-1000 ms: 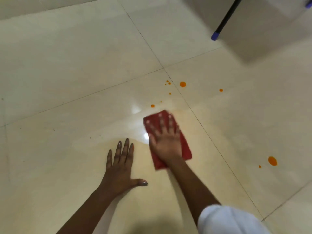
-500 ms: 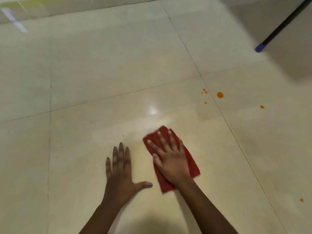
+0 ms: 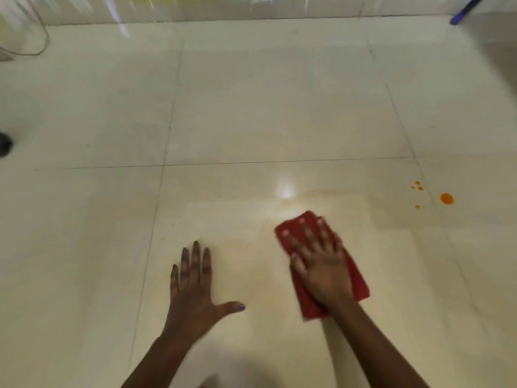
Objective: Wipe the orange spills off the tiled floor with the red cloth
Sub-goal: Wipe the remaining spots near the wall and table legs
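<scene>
The red cloth [image 3: 356, 278] lies flat on the cream tiled floor [image 3: 251, 107], low and right of centre. My right hand [image 3: 319, 264] presses down on it with fingers spread, covering most of its middle. My left hand [image 3: 195, 287] rests flat on the bare tile to the left of the cloth, fingers together and thumb out, holding nothing. A round orange spill [image 3: 446, 198] and a few small orange drops [image 3: 418, 187] sit at the right, beyond the cloth and apart from it. The tile around the cloth looks wet and streaked.
A blue-tipped dark pole [image 3: 461, 12] leans in at the top right corner. A thin cable [image 3: 36, 43] loops at the top left. A dark round object [image 3: 4, 144] sits at the left edge. The wall base runs along the top.
The view has swung left, so the spills now sit further right. My right hand with the cloth has drawn back from the drops; the drop near the cloth's far edge is gone. My left hand stays planted.
</scene>
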